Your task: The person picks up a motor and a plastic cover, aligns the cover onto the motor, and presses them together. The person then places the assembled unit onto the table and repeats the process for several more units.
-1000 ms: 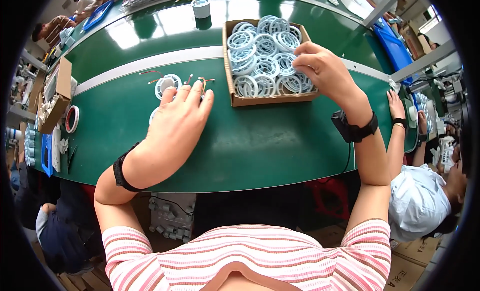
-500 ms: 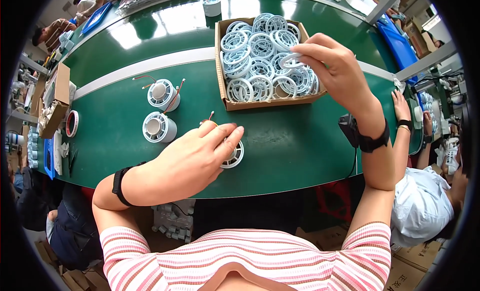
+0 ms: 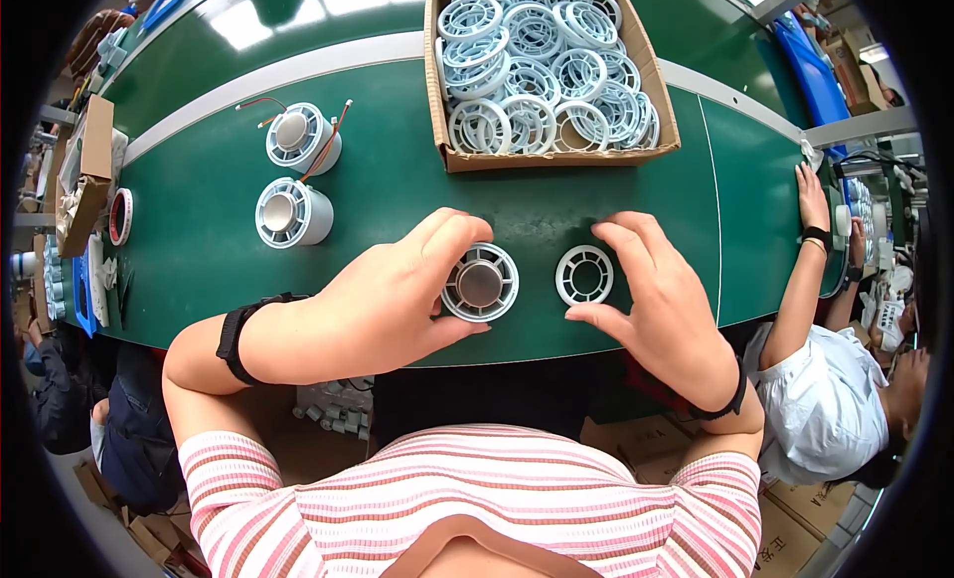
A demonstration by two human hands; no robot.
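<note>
My left hand [image 3: 397, 290] curls around a pale blue cylindrical housing [image 3: 509, 285], fingers at its far side and thumb at its near side. Its upward face has a spoked rim around a round metal centre. To the right, a flat pale spoked ring [image 3: 563, 278] lies on the green table. My right hand [image 3: 656, 295] is beside this ring with thumb and fingers spread around it; a small gap shows between the fingertips and its far edge. Two similar housings, one nearer [image 3: 316, 218] and one farther [image 3: 328, 151], stand to the left with thin wires.
A cardboard box [image 3: 556, 161] piled with spoked rings [image 3: 532, 76] stands beyond my hands. Tape [image 3: 120, 217] and another carton [image 3: 96, 170] are at the left. At the right, another person's hand [image 3: 812, 195] rests on the table edge. A white strip [image 3: 288, 79] crosses the table.
My right hand has come down from the box to the table, where the ring now lies. My left hand has shifted, uncovering the housing's face. The view has also shifted.
</note>
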